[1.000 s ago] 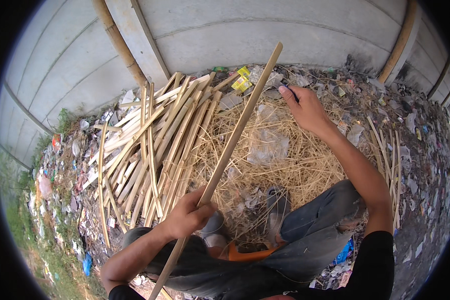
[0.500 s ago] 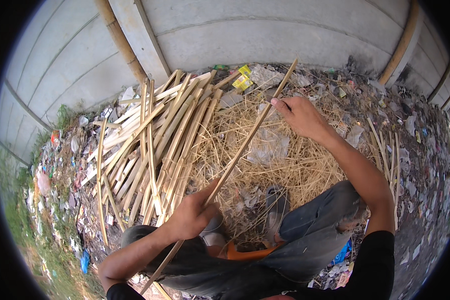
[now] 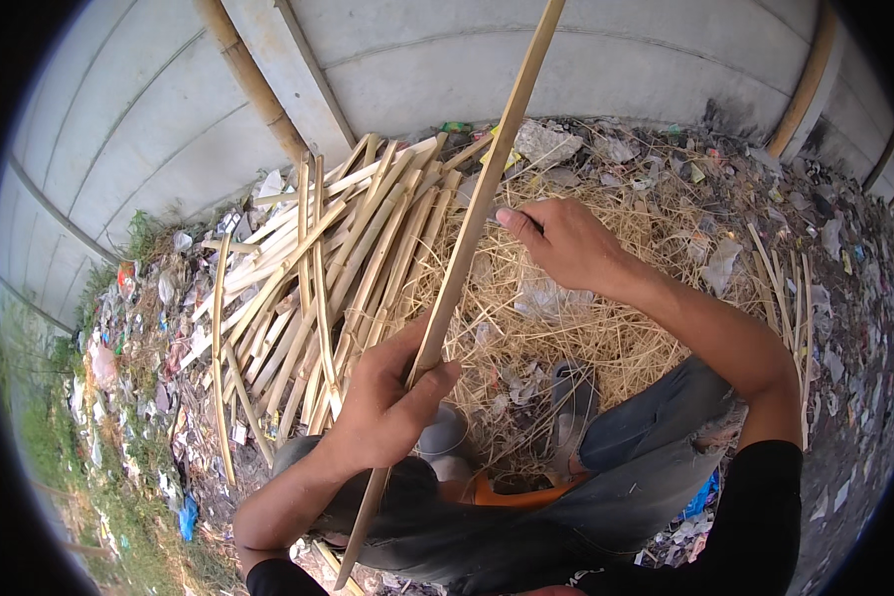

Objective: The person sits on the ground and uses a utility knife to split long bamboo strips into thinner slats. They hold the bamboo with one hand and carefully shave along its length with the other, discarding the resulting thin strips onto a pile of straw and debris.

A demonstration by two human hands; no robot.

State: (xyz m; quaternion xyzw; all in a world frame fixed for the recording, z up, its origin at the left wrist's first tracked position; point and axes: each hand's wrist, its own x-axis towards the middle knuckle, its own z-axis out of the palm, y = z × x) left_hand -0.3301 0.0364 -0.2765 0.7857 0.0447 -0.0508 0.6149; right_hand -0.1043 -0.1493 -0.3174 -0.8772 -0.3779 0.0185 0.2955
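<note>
A long bamboo strip point(image 3: 482, 199) slants up in front of me, its top end passing out of view. My left hand point(image 3: 382, 402) is wrapped round its lower part, and its bottom end hangs by my left thigh. My right hand point(image 3: 571, 243) is closed just right of the strip, thumb toward it, apart from the wood. A small dark thing shows at the thumb, too little of it visible to name. Left of the strip lies a pile of split bamboo strips point(image 3: 308, 268). Thin bamboo shavings point(image 3: 626, 318) cover the ground below my right hand.
A grey concrete panel wall point(image 3: 566, 70) with bamboo poles point(image 3: 253, 84) stands behind. A few thin strips point(image 3: 790, 308) lie at the right. Scattered litter and a blue plastic scrap point(image 3: 188, 518) surround me. Something orange point(image 3: 526, 494) shows between my legs.
The bamboo strip has risen and stands steeper, nearer to me. My right hand has come off its upper part and moved slightly lower; my left hand still grips it.
</note>
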